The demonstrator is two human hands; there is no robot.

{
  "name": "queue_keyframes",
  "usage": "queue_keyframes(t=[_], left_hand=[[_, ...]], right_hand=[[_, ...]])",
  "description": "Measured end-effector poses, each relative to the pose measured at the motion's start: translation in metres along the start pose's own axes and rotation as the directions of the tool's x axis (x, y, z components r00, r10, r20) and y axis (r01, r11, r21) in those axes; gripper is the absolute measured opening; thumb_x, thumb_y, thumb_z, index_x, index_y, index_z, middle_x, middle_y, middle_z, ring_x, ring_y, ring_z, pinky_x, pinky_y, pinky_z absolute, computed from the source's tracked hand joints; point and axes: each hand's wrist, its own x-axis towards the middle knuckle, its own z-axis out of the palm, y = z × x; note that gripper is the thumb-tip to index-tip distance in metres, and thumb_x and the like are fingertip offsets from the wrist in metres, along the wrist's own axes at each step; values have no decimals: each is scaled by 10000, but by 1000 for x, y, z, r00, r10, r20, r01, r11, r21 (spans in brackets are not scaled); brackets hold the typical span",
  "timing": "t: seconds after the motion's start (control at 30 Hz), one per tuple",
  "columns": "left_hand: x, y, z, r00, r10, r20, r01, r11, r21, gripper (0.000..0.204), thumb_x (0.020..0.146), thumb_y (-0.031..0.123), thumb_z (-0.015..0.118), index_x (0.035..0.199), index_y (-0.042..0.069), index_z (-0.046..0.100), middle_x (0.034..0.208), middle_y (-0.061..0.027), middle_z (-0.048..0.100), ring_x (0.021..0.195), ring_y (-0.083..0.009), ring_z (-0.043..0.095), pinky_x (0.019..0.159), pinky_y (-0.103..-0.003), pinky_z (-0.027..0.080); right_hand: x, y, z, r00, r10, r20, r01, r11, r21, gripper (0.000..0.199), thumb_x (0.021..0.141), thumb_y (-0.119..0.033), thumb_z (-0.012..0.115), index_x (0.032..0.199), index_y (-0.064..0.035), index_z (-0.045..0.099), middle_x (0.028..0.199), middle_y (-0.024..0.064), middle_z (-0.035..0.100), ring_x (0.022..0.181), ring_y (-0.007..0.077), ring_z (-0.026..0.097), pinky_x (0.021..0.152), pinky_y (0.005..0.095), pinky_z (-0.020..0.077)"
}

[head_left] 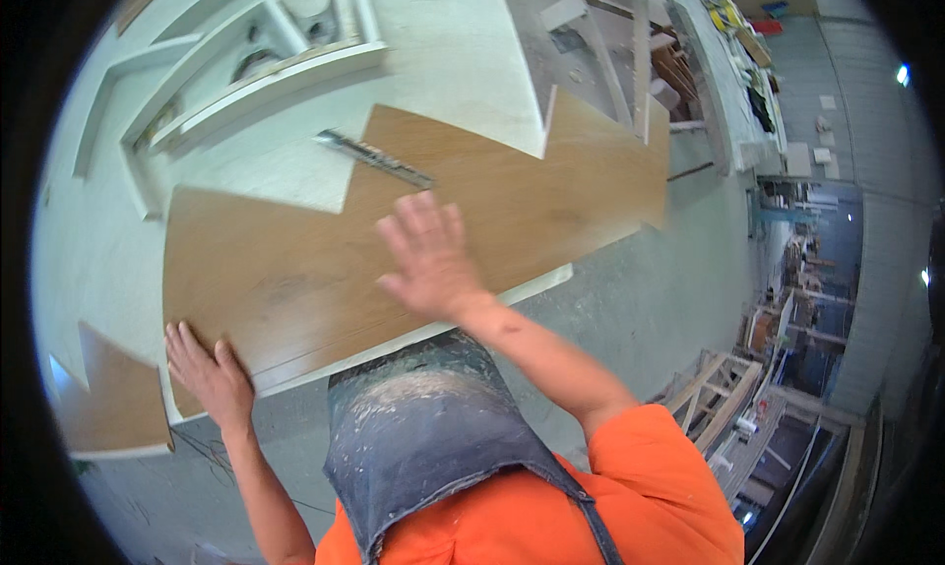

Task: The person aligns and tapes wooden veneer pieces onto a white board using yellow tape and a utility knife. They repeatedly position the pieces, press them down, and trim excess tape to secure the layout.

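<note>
In front of me lies a brown wood-grain sheet (285, 280) with a zigzag, stair-stepped far edge, on a white tabletop (453, 33). My left hand (209, 376) rests flat at the sheet's near left corner, fingers stretched out and holding nothing. Over the middle of the sheet is my right hand (430, 255), its fingers spread, slightly blurred and with nothing in it; whether it touches the surface I cannot tell. Just beyond its fingertips lies a slim grey metallic tool (379, 158), slanting across a notch in the far edge. Its exact kind is unclear.
White curved frames (266, 88) stand on the table's far left. Another wood-grain piece (118, 393) lies at the left. The sheet's right end reaches toward a wooden frame (640, 63). Cluttered benches (748, 83) and wooden frames (714, 393) are farther right. A dark apron (423, 427) covers my front.
</note>
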Motion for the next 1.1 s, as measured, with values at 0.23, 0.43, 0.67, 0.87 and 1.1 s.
queue_keyframes(t=[0.23, 0.43, 0.67, 0.87, 1.1], left_hand=[[-3, -16, 5, 996, 82, -42, -83, 996, -17, 649, 1121, 436, 363, 1596, -5, 338, 1669, -243, 305, 1546, -419, 278, 1247, -566, 192], [5, -28, 9, 993, 116, -21, -117, 992, -38, 650, 1129, 427, 368, 1593, -26, 334, 1664, -248, 305, 1534, -410, 291, 1263, -493, 209], [-11, -50, 16, 998, -21, 55, 23, 999, -27, 590, 1081, 268, 480, 1574, -38, 376, 1650, -243, 350, 1539, -389, 306, 1279, -481, 193], [-16, 8, -21, 992, -125, -29, 122, 989, -86, 659, 1000, 241, 608, 1556, -36, 389, 1621, -262, 379, 1546, -421, 284, 1278, -524, 173], [-167, 72, -62, 945, -230, 233, 313, 841, -441, 680, 965, 276, 678, 1526, -21, 434, 1576, -271, 441, 1477, -424, 405, 1236, -502, 297]], right_hand=[[-80, 224, -30, 881, 379, -284, -425, 897, -120, 839, 964, -534, 595, 1622, -95, 314, 1694, 211, 219, 1580, 437, 141, 1251, 652, 100], [-158, 398, -61, 643, 701, -309, -762, 626, -167, 773, 1033, -560, 495, 1624, -99, 308, 1702, 210, 221, 1584, 437, 132, 1219, 696, 150], [-293, 506, -84, 120, 853, -508, -984, 170, 54, 698, 1033, -577, 488, 1458, -28, 554, 1519, 257, 523, 1415, 441, 473, 1162, 557, 374], [-420, 423, 57, 43, 985, 168, -856, -50, 514, 679, 1046, -540, 527, 1396, 37, 599, 1396, 258, 629, 1257, 400, 606, 1067, 508, 464], [-291, 134, 144, 537, 380, 754, -844, 226, 487, 501, 1057, -461, 500, 1305, -61, 672, 1178, 172, 711, 1029, 286, 650, 952, 433, 493]])
